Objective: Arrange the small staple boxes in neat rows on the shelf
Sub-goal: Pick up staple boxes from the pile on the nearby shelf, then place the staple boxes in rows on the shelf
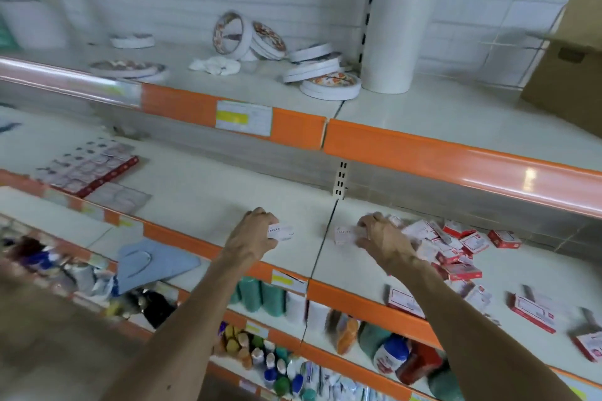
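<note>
White card is in both your hands. Your left hand (252,231) pinches one small staple box (282,232) between curled fingers and thumb, low over the shelf (202,198) to the left of the panel seam (321,247). Your right hand (379,233) grips a second box (344,234) just to the right of that seam. Motion blur hides whether either box is touching the board.

The rest lie unsorted. A jumbled heap (456,246) of red-and-white boxes sits right beside your right hand, and a few strays (534,312) lie further right, near the orange front strip (358,298). No row looks started yet, so these two boxes probably set the line.

Put the left one down square to the orange strip with its printed face up. Then bring the right one flush against its side so the edges run true, using the seam as a guide. Keep the pinch light, since thin card likely dents. Press each box flat before you let go, and leave room behind for the next row
</note>
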A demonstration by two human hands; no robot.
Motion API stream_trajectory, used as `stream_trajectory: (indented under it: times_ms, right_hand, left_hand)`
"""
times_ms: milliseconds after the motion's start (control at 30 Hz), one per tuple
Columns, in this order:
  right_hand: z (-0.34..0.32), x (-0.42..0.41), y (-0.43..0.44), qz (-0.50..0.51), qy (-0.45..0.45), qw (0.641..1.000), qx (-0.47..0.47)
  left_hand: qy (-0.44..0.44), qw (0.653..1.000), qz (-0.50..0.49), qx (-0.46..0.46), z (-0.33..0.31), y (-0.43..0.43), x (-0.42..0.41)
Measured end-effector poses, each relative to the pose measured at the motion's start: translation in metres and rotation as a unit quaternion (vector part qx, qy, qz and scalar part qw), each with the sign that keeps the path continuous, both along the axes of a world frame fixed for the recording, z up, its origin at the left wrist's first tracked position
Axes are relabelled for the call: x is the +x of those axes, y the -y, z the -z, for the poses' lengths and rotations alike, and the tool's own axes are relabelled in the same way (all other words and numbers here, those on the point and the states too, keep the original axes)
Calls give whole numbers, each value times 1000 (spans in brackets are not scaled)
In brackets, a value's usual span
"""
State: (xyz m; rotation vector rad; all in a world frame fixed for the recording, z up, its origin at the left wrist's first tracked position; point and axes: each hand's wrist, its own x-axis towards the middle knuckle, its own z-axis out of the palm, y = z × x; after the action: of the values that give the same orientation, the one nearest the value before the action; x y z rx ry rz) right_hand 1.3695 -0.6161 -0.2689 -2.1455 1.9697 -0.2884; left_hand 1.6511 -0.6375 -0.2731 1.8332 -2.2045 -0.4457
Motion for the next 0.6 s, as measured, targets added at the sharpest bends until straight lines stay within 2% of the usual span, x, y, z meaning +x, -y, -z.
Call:
stream_trajectory:
  times_ms: [467,600]
  right_hand:
    - [-22,333,69,-127,29,991,-31]
    - [-18,419,77,-161,45,986,-15]
  left_hand:
    - [9,990,-142,-20,-21,-1,310]
    - [2,985,-175,-5,-17,-6,389]
